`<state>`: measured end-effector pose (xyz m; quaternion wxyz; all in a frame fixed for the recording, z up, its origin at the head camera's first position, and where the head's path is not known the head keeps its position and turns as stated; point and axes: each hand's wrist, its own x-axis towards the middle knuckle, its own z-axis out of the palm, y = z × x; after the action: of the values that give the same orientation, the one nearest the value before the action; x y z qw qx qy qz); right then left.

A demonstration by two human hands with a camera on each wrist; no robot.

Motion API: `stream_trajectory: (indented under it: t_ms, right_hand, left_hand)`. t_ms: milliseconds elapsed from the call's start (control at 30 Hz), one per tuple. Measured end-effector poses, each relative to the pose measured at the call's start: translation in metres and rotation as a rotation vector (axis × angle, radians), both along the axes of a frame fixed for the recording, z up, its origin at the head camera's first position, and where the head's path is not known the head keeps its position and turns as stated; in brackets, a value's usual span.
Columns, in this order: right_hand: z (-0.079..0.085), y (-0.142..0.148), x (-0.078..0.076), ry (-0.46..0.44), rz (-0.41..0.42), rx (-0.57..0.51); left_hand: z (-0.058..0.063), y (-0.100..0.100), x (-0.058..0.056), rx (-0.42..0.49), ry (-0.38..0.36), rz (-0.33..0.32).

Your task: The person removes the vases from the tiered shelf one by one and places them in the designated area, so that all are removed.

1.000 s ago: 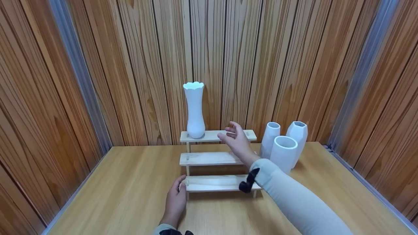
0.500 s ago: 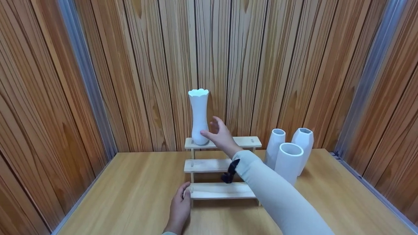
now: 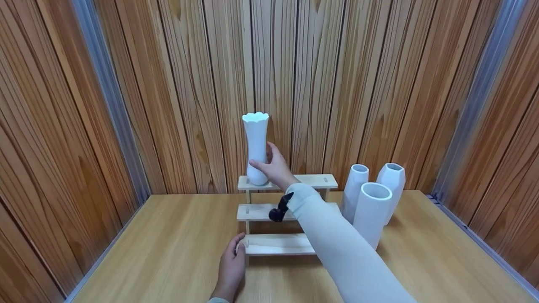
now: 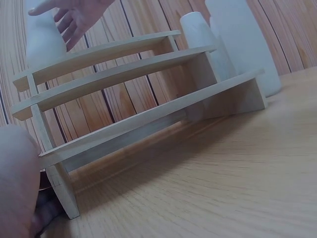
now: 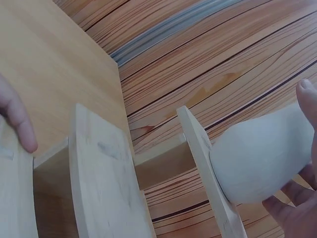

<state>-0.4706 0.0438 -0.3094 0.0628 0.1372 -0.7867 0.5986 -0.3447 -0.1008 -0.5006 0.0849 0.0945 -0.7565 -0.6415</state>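
Note:
A tall white vase with a scalloped rim stands upright at the left end of the top shelf of a three-step wooden display stand. My right hand holds this vase low on its body, the thumb across the front and the fingers on the far side. In the right wrist view, the base of the vase meets the top board. At the left end of the lowest step, my left hand grips the stand; its fingers are partly hidden behind the leg in the left wrist view.
Three more white vases stand to the stand's right: a slim one, a faceted one and a wide cylindrical one. Behind the wooden table rises a plank-patterned wall. My right sleeve passes in front of the stand's right side.
My right hand has moved left along the top shelf and taken hold of the scalloped vase. The left hand stays at the stand's lower left end. The head view has tilted slightly.

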Motion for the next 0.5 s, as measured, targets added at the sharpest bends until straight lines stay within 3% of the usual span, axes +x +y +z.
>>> stream_trajectory:
  t_ms: [500]
  right_hand:
    - [-0.0018,-0.0061,-0.0051,0.023,-0.033,0.043]
  left_hand:
    - [-0.0021,-0.0045,0.0039,-0.021,0.029,-0.023]
